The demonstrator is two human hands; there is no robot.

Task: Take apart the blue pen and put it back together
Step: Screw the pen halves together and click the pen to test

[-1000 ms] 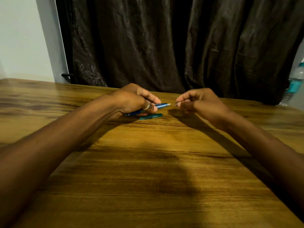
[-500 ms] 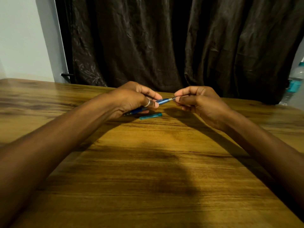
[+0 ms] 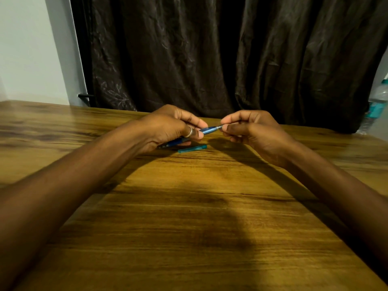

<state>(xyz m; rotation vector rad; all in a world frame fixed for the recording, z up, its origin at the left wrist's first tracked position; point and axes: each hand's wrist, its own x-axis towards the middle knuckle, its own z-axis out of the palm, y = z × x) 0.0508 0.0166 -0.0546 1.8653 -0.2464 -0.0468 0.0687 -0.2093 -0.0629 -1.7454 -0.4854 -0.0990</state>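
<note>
Blue pen barrel (image 3: 206,129), gripped by left hand (image 3: 168,128), now meets right hand (image 3: 249,128) pinching its tip, probably reinserting the refill.

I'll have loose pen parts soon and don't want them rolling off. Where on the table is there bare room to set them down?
The widest bare patch of table is the near middle, between the two forearms. Another lies far left, beyond the left hand. It is crowded under the hands: the pen, the cap just below it, and the right hand. A bottle stands at the far right edge.
</note>
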